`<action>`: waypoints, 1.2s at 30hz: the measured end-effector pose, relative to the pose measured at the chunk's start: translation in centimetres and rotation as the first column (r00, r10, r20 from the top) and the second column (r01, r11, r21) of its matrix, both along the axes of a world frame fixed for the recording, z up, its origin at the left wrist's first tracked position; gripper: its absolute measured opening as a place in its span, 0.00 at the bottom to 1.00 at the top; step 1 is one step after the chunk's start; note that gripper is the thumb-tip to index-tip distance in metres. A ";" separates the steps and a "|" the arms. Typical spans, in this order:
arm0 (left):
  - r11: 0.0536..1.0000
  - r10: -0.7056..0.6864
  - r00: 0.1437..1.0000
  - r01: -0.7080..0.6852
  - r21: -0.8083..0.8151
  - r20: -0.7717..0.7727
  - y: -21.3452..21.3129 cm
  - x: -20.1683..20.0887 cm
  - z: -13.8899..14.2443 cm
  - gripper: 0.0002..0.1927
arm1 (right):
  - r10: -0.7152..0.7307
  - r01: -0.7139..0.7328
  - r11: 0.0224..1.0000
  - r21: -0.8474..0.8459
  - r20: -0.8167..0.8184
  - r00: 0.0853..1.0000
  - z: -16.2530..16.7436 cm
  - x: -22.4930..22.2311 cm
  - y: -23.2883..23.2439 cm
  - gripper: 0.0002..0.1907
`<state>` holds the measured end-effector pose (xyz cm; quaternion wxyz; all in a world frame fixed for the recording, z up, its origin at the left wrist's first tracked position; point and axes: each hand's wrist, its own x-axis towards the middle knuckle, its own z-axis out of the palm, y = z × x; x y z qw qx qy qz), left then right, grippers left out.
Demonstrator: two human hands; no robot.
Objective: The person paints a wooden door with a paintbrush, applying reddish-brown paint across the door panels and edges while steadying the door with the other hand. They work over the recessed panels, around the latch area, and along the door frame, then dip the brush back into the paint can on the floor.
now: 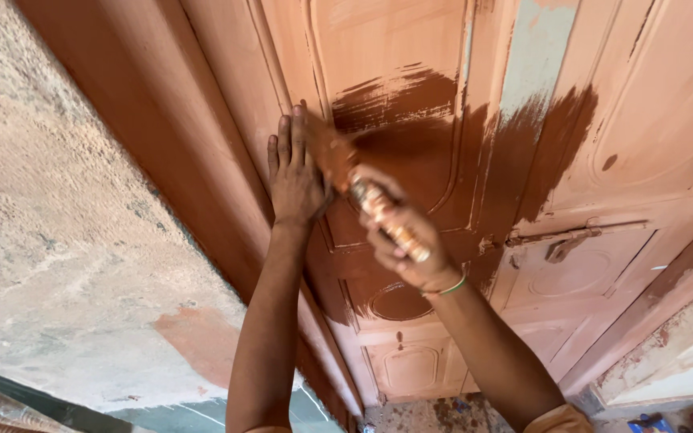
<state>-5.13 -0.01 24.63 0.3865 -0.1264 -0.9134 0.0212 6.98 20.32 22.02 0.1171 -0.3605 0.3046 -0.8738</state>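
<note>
Against the panelled wooden door (411, 48), seen from the head camera looking steeply along its face, both bare hands are at work. The left hand (294, 180) lies flat on the door's left stile, palm to the wood, fingers stretched out straight and close together, pointing away from the camera; it holds nothing. Just to the right of it, the right hand (407, 240) is clenched around the handle of a paintbrush (358, 180), fingers curled tight on the handle so that its pale, paint-smeared end sticks out of the fist toward the camera. A thin green-and-white bangle (447, 287) sits on that wrist. The brush's bristle end is blurred, lying on the door's left panel edge right beside the left hand's fingers; whether bristles and fingers touch cannot be told.

Dark red-brown wet paint (435, 160) covers the middle of the door, from the raised panel beside the brush across to the centre stile and some way onto the right leaf, with ragged brush strokes at its upper and right edges. Around that patch the door is a paler, dusty pink. A pale grey-blue strip (535, 56) runs up the centre stile above the fresh paint. Right of the right hand, a metal latch bar (575, 236) crosses the door's rail. Left of the door stands a rough plastered wall (66, 240) with a reddish smear low on it. At the door's foot the ground (443, 413) is speckled with paint.
</note>
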 end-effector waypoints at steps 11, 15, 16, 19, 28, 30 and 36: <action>0.995 -0.068 0.996 0.072 0.073 -0.056 0.2 0.8 -0.2 0.42 | -0.813 0.780 0.559 -0.282 -0.003 0.582 -0.9 1.8 4.8 0.29; 0.995 -0.063 0.997 0.066 0.076 -0.047 0.3 0.9 -0.1 0.42 | -0.801 0.776 0.598 -0.200 -0.100 0.591 -0.3 0.9 2.9 0.28; 0.995 -0.056 0.997 0.060 0.078 -0.049 0.4 0.9 -0.1 0.42 | -0.726 0.708 0.686 -0.164 -0.106 0.679 -0.1 0.6 2.0 0.28; 0.996 -0.049 0.998 0.052 0.071 -0.049 0.5 0.9 0.0 0.43 | -0.551 0.552 0.834 0.003 -0.045 0.833 -0.4 0.9 -0.5 0.31; 0.984 0.131 0.985 -0.143 -0.108 -0.111 0.2 0.7 -0.1 0.44 | 0.163 -0.130 0.970 -0.208 0.152 0.975 -2.4 0.2 0.5 0.29; 0.992 -0.069 0.997 0.073 0.100 -0.037 0.2 0.8 -0.4 0.41 | -0.163 0.175 0.962 -0.209 0.075 0.984 -2.1 -0.1 1.9 0.30; 0.994 -0.053 0.998 0.056 0.096 -0.036 0.6 0.9 -0.2 0.42 | -0.741 0.721 0.655 -0.224 -0.007 0.671 -2.8 1.9 4.6 0.31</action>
